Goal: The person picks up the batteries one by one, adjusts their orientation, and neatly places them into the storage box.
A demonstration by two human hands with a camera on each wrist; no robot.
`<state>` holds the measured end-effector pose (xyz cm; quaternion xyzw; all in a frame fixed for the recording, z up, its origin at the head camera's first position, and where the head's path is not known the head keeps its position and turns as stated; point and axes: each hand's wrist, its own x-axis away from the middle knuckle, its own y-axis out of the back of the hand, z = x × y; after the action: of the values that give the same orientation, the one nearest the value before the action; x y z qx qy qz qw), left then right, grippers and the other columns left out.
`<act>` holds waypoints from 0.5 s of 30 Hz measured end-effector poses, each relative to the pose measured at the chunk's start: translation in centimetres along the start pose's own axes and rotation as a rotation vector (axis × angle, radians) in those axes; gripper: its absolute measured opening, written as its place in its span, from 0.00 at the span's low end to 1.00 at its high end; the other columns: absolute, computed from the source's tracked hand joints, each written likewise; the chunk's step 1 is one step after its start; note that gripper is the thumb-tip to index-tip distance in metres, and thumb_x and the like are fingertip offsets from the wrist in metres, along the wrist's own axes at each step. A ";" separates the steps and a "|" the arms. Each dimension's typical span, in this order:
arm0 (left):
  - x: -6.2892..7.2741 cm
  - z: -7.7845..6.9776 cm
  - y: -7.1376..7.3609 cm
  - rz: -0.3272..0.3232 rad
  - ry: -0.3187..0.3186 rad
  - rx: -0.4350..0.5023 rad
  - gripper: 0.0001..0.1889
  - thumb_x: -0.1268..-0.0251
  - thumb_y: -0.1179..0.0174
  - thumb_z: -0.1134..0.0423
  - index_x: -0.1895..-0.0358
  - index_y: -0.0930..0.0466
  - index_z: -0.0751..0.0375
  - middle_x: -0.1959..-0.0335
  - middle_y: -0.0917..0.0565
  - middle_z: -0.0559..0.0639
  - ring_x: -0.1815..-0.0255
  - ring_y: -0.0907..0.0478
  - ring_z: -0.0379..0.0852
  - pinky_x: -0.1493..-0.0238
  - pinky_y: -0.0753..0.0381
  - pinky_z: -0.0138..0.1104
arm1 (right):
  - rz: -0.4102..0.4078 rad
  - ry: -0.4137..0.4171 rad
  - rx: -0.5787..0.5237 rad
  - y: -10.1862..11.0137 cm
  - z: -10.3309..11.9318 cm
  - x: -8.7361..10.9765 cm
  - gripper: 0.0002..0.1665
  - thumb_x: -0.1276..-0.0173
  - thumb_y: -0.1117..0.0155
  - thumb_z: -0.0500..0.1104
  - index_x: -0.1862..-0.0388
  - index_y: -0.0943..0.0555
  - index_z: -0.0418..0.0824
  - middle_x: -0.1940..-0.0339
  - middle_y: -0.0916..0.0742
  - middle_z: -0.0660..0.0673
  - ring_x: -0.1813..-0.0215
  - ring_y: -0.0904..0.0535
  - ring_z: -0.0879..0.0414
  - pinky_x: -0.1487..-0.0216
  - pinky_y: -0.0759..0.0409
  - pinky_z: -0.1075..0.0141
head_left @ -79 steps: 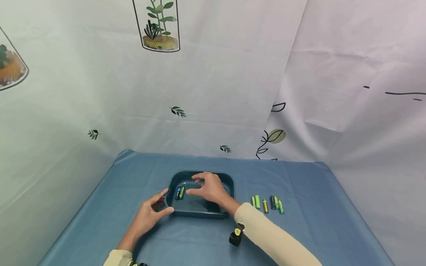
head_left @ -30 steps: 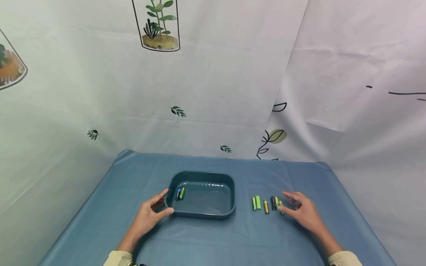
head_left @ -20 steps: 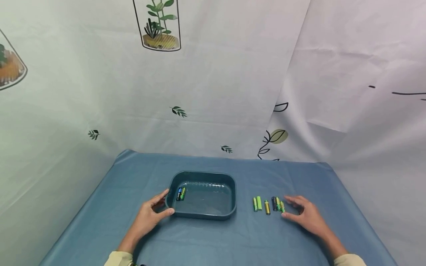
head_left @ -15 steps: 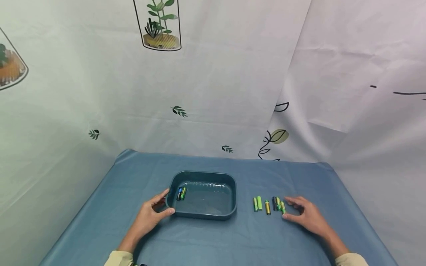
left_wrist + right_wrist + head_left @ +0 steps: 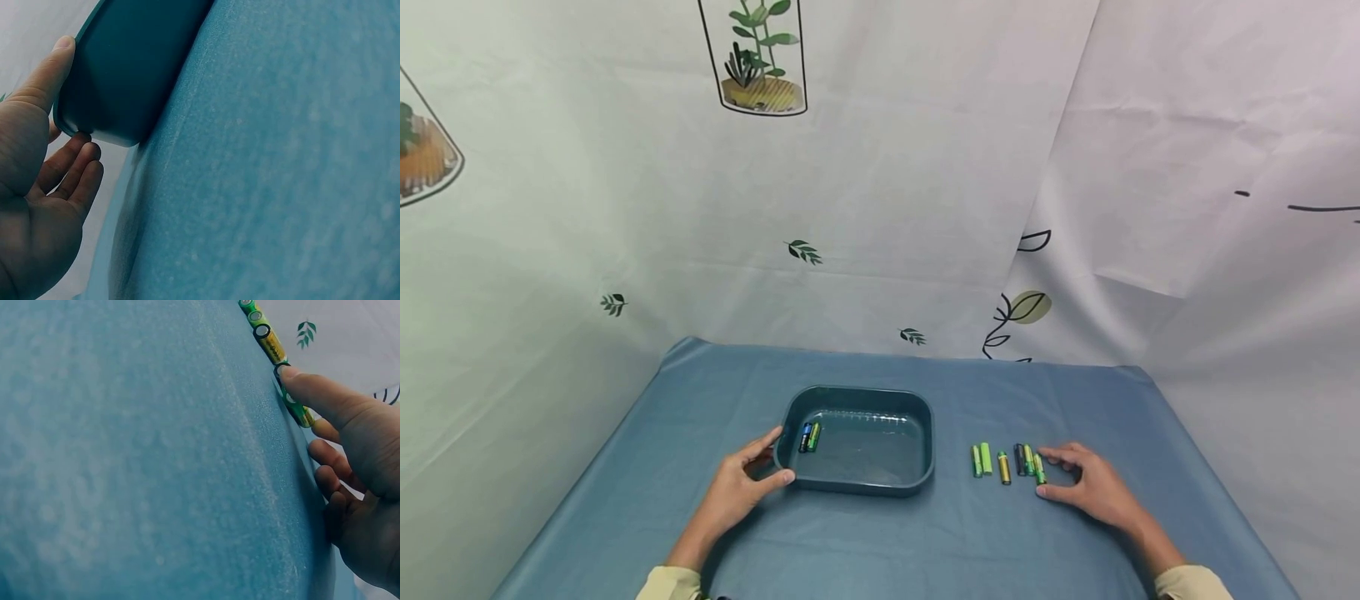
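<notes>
A dark teal tray [image 5: 872,454] sits on the blue cloth. My left hand [image 5: 730,485] grips its near left corner, thumb on the front rim and fingers at the left side. Inside, a blue-and-black battery [image 5: 805,437] and a green battery [image 5: 814,437] lie side by side at the left. My right hand [image 5: 1096,487] has thumb and index finger at the two ends of the rightmost green battery [image 5: 1040,469], pinching it on the cloth. In the right wrist view, the thumb of the right hand [image 5: 369,450] covers part of the batteries there.
Left of the pinched battery lie a green battery [image 5: 1029,460], a dark battery [image 5: 1020,460], a gold battery [image 5: 1004,468], a lime battery [image 5: 986,459] and another green battery [image 5: 977,461]. A patterned white curtain [image 5: 865,208] hangs behind the cloth-covered table [image 5: 880,550].
My right hand left the tray's inside and came right to the loose batteries, where thumb and index finger closed toward the rightmost one. The left hand stays at the tray.
</notes>
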<state>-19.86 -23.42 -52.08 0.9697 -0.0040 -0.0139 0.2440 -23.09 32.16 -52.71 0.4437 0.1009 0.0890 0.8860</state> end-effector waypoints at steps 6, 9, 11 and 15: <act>0.0 0.0 -0.1 -0.005 -0.006 0.000 0.41 0.40 0.25 0.56 0.23 0.32 0.54 0.24 0.32 0.60 0.32 0.26 0.59 0.32 0.23 0.50 | 0.006 -0.012 0.009 0.0 -0.1 0.0 0.36 0.45 0.18 0.59 0.40 0.14 0.44 0.51 0.16 0.50 0.59 0.28 0.60 0.65 0.29 0.66; 0.0 0.1 -0.1 -0.002 -0.006 0.004 0.40 0.39 0.25 0.56 0.23 0.32 0.54 0.24 0.32 0.61 0.32 0.26 0.59 0.32 0.23 0.50 | 0.010 -0.024 0.011 -0.1 -0.1 0.0 0.35 0.44 0.19 0.59 0.41 0.14 0.44 0.51 0.16 0.50 0.59 0.28 0.60 0.64 0.28 0.66; 0.0 0.1 0.0 -0.001 -0.007 0.003 0.40 0.39 0.25 0.57 0.23 0.32 0.54 0.24 0.32 0.61 0.32 0.26 0.59 0.32 0.22 0.50 | 0.014 -0.033 0.012 -0.1 -0.1 0.0 0.34 0.44 0.19 0.59 0.41 0.14 0.44 0.50 0.16 0.49 0.58 0.27 0.59 0.63 0.26 0.65; 0.0 0.1 0.0 -0.002 -0.008 0.004 0.40 0.39 0.25 0.57 0.23 0.32 0.55 0.24 0.32 0.61 0.32 0.26 0.59 0.33 0.22 0.51 | 0.013 -0.045 0.014 -0.2 0.0 0.1 0.34 0.44 0.19 0.59 0.43 0.13 0.44 0.49 0.15 0.48 0.55 0.24 0.57 0.60 0.23 0.61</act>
<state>-19.86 -23.46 -52.19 0.9701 -0.0042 -0.0179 0.2421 -22.94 32.10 -52.89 0.4526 0.0786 0.0839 0.8843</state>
